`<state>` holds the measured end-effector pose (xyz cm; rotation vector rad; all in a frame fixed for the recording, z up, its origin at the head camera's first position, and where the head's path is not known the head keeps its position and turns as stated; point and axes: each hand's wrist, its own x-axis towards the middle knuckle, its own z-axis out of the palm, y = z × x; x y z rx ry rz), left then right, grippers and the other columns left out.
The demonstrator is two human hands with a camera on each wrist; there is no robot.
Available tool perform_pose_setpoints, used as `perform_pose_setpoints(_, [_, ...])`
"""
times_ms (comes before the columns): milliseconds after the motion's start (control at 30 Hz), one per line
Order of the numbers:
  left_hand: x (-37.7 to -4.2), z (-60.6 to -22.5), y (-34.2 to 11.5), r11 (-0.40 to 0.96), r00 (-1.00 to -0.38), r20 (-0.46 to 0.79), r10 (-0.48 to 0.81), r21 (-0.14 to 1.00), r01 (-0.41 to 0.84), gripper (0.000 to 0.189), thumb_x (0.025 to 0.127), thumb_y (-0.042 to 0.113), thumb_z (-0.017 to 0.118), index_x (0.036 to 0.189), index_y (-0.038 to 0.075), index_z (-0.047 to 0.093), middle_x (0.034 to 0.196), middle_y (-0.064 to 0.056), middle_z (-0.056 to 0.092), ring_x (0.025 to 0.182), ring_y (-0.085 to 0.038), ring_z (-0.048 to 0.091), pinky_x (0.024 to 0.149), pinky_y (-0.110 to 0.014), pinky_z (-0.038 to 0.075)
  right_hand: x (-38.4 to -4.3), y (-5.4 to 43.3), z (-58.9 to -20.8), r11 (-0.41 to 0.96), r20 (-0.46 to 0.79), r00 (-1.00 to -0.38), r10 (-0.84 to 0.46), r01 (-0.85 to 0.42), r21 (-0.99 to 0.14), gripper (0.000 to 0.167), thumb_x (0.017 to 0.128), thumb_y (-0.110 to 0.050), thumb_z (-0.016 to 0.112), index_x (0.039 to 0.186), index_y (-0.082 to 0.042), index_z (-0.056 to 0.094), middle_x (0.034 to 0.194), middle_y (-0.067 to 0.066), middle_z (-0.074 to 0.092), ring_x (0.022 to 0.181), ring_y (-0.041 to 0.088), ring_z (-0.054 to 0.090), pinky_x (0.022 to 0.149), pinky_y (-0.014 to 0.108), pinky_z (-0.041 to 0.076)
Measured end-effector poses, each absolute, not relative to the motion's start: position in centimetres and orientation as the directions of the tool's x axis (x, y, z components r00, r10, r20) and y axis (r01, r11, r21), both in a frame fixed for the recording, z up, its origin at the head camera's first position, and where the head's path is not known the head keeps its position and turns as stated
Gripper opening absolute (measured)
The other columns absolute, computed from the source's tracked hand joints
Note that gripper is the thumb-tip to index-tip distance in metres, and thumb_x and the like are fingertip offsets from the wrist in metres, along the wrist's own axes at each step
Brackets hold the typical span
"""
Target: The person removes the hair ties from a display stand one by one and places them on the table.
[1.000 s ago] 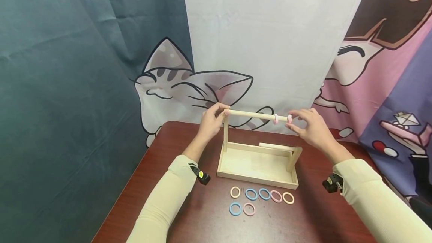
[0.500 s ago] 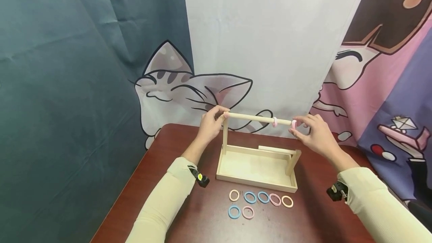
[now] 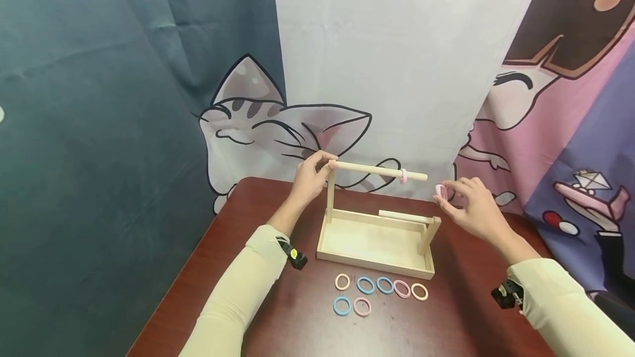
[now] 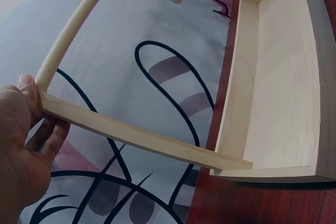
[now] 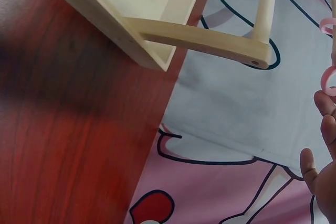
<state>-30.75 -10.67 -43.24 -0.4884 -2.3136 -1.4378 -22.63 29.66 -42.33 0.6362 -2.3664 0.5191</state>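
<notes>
My left hand (image 3: 308,180) grips the top of the tall left post (image 3: 331,197) of a wooden rack, where the upper rod (image 3: 367,168) joins it. In the left wrist view, the thumb of that hand (image 4: 21,140) rests at this joint. One pink ring (image 3: 404,176) hangs on the upper rod, short of its free right end. Just right of that end, my right hand (image 3: 471,205) pinches another pink ring (image 3: 441,191), apart from the rod. The right wrist view catches only the fingers and part of the right hand (image 5: 323,166) at its edge, below the held ring (image 5: 327,81).
The rack's shallow tray (image 3: 374,264) stands on a dark red table (image 3: 278,313). A short right post (image 3: 429,236) bears a lower rod (image 3: 404,216) pointing left. Before the tray lie several loose rings: blue (image 3: 365,285), pink (image 3: 402,289) and cream (image 3: 419,291). Printed curtains (image 3: 412,59) hang behind.
My right hand has drawn the pink ring rightward off the free end of the upper rod and slightly down. The left hand keeps its grip on the post; the other pink ring stays on the rod.
</notes>
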Motion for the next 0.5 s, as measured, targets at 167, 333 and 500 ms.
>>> perform_pose_setpoints(167, [-30.8, -43.1, -11.1, 0.414, -0.871, 0.485, 0.076, 0.779, 0.470, 0.024, 0.104, 0.035, 0.074, 0.122, 0.019, 0.079, 0.118, -0.006, 0.083, 0.103, -0.024, 0.076, 0.095, -0.044, 0.062, -22.2, 29.2, -42.7, 0.793, 0.656, -0.682, -0.324, -0.574, -0.205, 0.037, 0.084, -0.011, 0.092, 0.117, -0.003, 0.080, 0.086, 0.007, 0.068, 0.084, 0.024, 0.051, 0.074, 0.036, 0.037])
perform_pose_setpoints(333, [-30.8, -43.2, -11.1, 0.423, -0.870, 0.488, 0.073, 0.775, 0.470, 0.026, 0.104, 0.036, 0.074, 0.123, 0.018, 0.079, 0.118, -0.006, 0.084, 0.102, -0.024, 0.077, 0.095, -0.046, 0.062, -21.3, 28.9, -43.3, 0.795, 0.642, -0.694, -0.327, -0.569, -0.210, 0.032, 0.084, -0.013, 0.092, 0.114, -0.007, 0.082, 0.087, 0.002, 0.066, 0.085, 0.018, 0.049, 0.074, 0.036, 0.034])
perform_pose_setpoints(500, [-30.8, -43.3, -10.6, 0.435, -0.871, 0.486, 0.076, 0.770, 0.467, 0.031, 0.103, 0.037, 0.074, 0.125, 0.015, 0.079, 0.118, -0.005, 0.084, 0.100, -0.023, 0.076, 0.093, -0.045, 0.062, -20.5, 29.1, -43.8, 0.797, 0.639, -0.694, -0.332, -0.568, -0.203, 0.029, 0.084, -0.013, 0.093, 0.110, -0.008, 0.083, 0.085, -0.002, 0.065, 0.086, 0.017, 0.049, 0.074, 0.038, 0.034])
